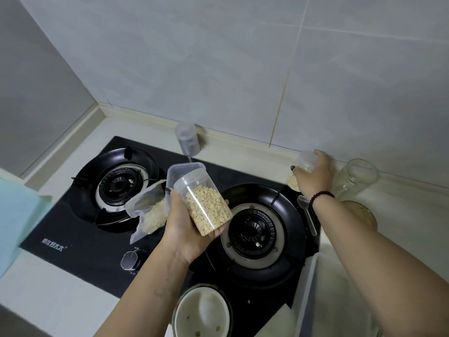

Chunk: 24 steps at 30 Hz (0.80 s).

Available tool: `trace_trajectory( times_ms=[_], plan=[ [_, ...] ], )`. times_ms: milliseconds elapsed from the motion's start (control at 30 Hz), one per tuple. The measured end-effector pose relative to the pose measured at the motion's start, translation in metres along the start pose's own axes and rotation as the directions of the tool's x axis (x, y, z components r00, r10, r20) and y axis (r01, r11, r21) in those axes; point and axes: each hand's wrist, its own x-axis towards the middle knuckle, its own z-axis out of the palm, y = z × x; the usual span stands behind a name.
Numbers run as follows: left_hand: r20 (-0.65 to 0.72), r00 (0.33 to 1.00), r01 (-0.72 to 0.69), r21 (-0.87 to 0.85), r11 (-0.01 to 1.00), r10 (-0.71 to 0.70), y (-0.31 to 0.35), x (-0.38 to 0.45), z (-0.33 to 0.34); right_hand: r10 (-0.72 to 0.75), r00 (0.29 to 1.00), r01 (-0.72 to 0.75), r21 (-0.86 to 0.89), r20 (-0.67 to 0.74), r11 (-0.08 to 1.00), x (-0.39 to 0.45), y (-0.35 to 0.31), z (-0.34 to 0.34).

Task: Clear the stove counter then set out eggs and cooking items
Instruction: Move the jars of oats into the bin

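Note:
My left hand [184,227] holds a clear plastic jar of oat flakes [204,205] tilted above the black gas stove [102,249], together with a rectangular clear lid [179,170] pressed behind it. Just left of that hand, a plastic bag of oats [150,212] lies open by the left burner [119,182]. At the stove's back right, my right hand [314,176] grips a second small jar of oats [301,166] standing at the counter's edge. An empty clear jar [187,141] stands against the wall behind the stove.
A plastic spoon [307,212] lies right of the right burner [254,233]. An empty glass jar [357,178] and a brown round thing [362,210] stand on the right. A white bowl [201,312] sits at the stove's front, a white tub [308,288] to its right.

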Motion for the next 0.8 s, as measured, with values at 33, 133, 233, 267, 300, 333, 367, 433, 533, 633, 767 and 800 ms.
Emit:
trace_trajectory(
  times_ms=[33,133,233,267,300,333,367,433,533,633,767,800],
  plan=[
    [0.006,1.000,-0.007,-0.009,1.000,0.007,0.002,-0.002,-0.003,-0.024,1.000,0.024,0.037,-0.008,0.999,-0.006,-0.006,-0.004],
    [0.037,0.999,-0.033,-0.017,0.999,0.034,0.006,-0.008,-0.009,-0.140,0.990,0.135,0.125,0.029,0.983,-0.027,-0.036,-0.022],
    [0.071,0.997,-0.042,-0.011,0.999,0.042,0.010,-0.018,-0.014,-0.248,0.954,0.227,0.135,0.167,0.964,-0.056,-0.076,-0.048],
    [0.083,0.996,-0.037,-0.021,0.999,0.039,0.010,-0.020,-0.015,-0.268,0.934,0.238,0.146,0.235,0.960,-0.065,-0.089,-0.056],
    [0.096,0.995,-0.027,-0.035,0.999,0.030,0.010,-0.023,-0.016,-0.278,0.913,0.240,0.157,0.299,0.958,-0.076,-0.102,-0.063],
    [0.117,0.993,-0.015,-0.056,0.998,0.021,0.011,-0.027,-0.018,-0.281,0.893,0.236,0.166,0.350,0.957,-0.088,-0.114,-0.069],
    [0.141,0.990,0.001,-0.082,0.997,0.011,0.013,-0.031,-0.020,-0.280,0.876,0.228,0.175,0.393,0.958,-0.100,-0.126,-0.074],
    [0.211,0.977,0.046,-0.138,0.989,-0.016,0.017,-0.036,-0.026,-0.286,0.849,0.231,0.174,0.445,0.957,-0.125,-0.148,-0.082],
    [0.399,0.914,0.151,-0.187,0.971,-0.065,0.026,-0.046,-0.036,-0.316,0.802,0.279,0.149,0.507,0.949,-0.164,-0.173,-0.083],
    [0.533,0.841,0.223,-0.194,0.955,-0.088,0.036,-0.054,-0.045,-0.331,0.770,0.334,0.097,0.546,0.938,-0.196,-0.187,-0.074],
    [0.639,0.758,0.256,-0.111,0.960,-0.128,0.056,-0.060,-0.058,-0.293,0.755,0.423,-0.095,0.586,0.901,-0.226,-0.201,-0.043],
    [0.672,0.729,0.255,-0.084,0.963,-0.134,0.062,-0.060,-0.063,-0.283,0.757,0.449,-0.154,0.589,0.880,-0.232,-0.203,-0.033]
  ],
)
